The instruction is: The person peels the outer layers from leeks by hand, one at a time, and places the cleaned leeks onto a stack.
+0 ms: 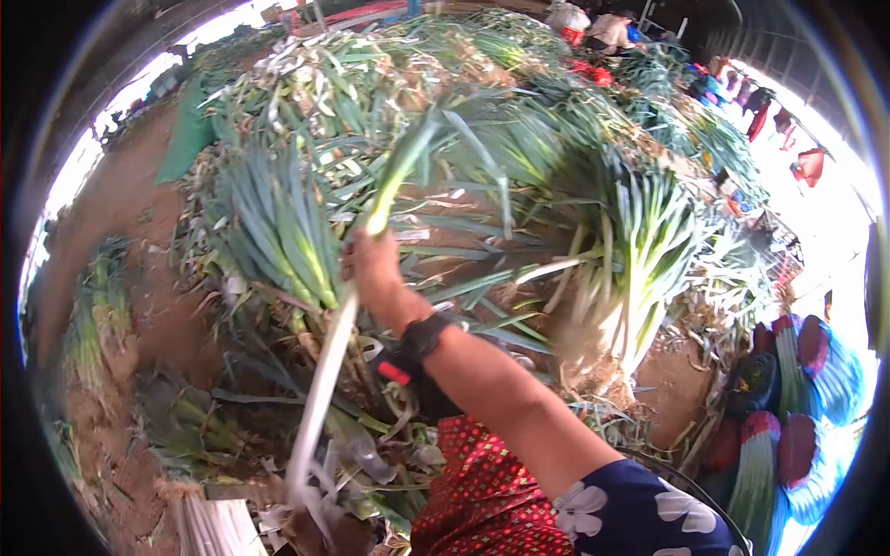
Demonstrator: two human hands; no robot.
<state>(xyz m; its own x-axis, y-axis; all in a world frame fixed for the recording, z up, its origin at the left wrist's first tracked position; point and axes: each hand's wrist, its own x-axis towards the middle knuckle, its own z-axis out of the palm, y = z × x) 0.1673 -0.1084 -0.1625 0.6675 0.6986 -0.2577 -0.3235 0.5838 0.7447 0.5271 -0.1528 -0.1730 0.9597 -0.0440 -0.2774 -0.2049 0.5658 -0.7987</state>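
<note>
My right hand [373,269], reaching in from the lower right with a dark band on the wrist, is closed around a long green onion [324,394]. The stalk slants, its white root end low and its green leaves up past my fist. Pale peeled strips [320,505] hang blurred by the root end. Just below them, a blurred brownish shape at the bottom edge looks like my left hand [336,536]; its fingers cannot be made out. Left of my right hand lie more green onions [292,227]. A big bundle of green onions [640,259] stands upright to the right.
Heaps of onion leaves [371,83] cover the ground ahead. Wrapped bundles [816,371] lie at lower right, and cut white stalks [215,526] at lower left. Bare soil [139,213] runs along the left. Another person [612,32] is at the far back.
</note>
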